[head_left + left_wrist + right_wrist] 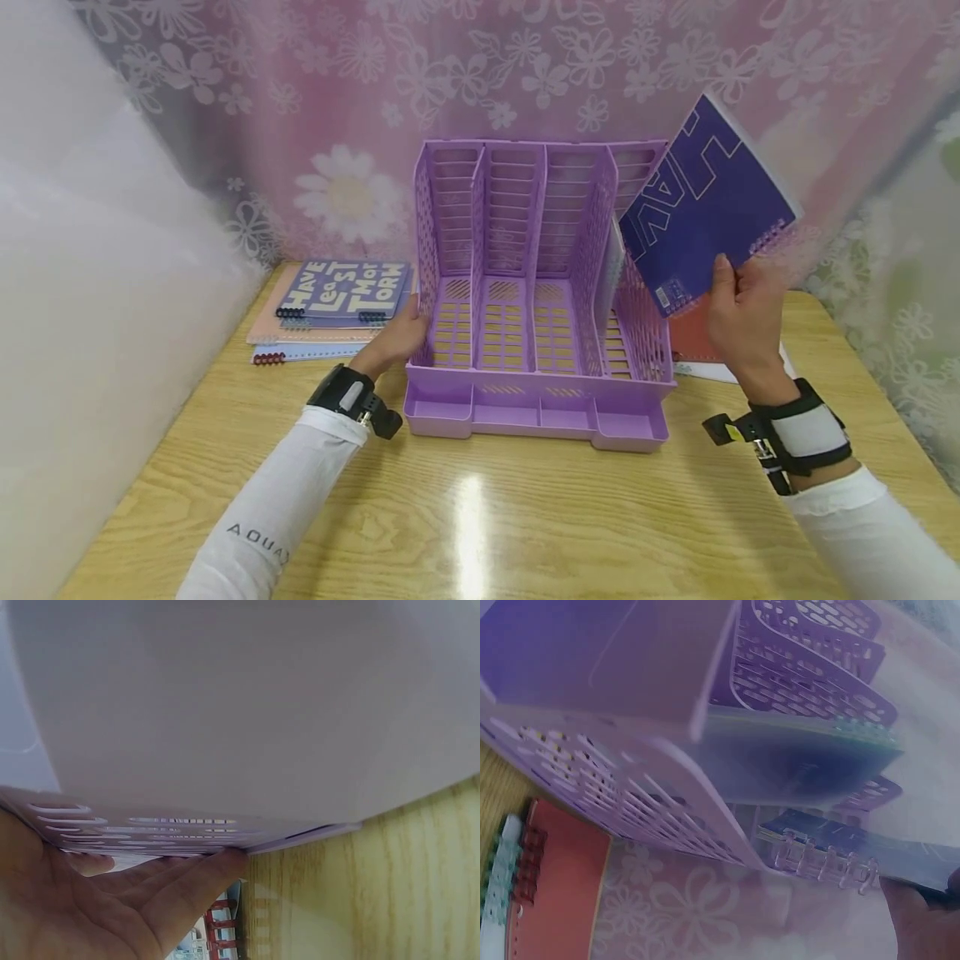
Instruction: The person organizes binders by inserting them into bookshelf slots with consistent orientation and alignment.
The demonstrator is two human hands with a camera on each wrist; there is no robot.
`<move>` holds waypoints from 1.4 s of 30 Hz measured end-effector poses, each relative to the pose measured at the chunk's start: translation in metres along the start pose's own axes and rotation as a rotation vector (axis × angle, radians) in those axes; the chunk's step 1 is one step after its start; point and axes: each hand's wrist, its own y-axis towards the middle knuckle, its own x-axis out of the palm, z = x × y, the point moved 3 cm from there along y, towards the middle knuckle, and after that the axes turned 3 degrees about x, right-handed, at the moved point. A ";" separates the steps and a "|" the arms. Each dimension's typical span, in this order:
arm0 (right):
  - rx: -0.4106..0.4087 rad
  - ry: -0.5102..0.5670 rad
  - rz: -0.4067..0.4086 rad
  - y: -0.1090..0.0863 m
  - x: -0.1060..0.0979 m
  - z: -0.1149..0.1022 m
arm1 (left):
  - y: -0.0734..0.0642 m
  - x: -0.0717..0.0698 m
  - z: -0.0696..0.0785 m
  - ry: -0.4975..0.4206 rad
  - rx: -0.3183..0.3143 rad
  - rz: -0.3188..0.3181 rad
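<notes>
A purple file rack (540,379) with upright slots and small front compartments stands on the table. My left hand (401,333) rests against its left side; in the left wrist view the fingers (195,889) lie straight along the slotted wall. At the right, my right hand (750,312) pinches a dark blue spiral notebook (708,187) near its lower edge, thumb on the cover. The notebook is tilted above the rightmost slot. In the right wrist view its corner overlaps that slot's opening, beside another notebook (780,754) standing inside.
Several spiral notebooks (341,292) are stacked left of the rack. To its right lie a red notebook (693,329) and a white one, partly hidden. A flowered curtain (345,192) hangs close behind, and the wooden table (360,517) extends in front.
</notes>
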 end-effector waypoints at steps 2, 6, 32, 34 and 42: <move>0.018 -0.019 -0.013 0.001 0.005 0.001 | 0.000 0.000 0.001 -0.002 0.004 -0.003; 0.065 -0.064 -0.039 0.001 0.015 0.001 | -0.001 0.001 0.001 0.001 0.002 -0.013; 0.117 -0.031 -0.294 0.007 0.066 -0.002 | -0.001 0.003 -0.001 0.025 -0.004 -0.027; 0.132 -0.054 -0.397 0.005 0.068 -0.001 | 0.000 0.003 -0.001 0.022 -0.003 -0.022; 0.165 -0.249 -0.905 -0.001 0.068 0.008 | 0.000 0.003 0.000 -0.020 0.017 -0.037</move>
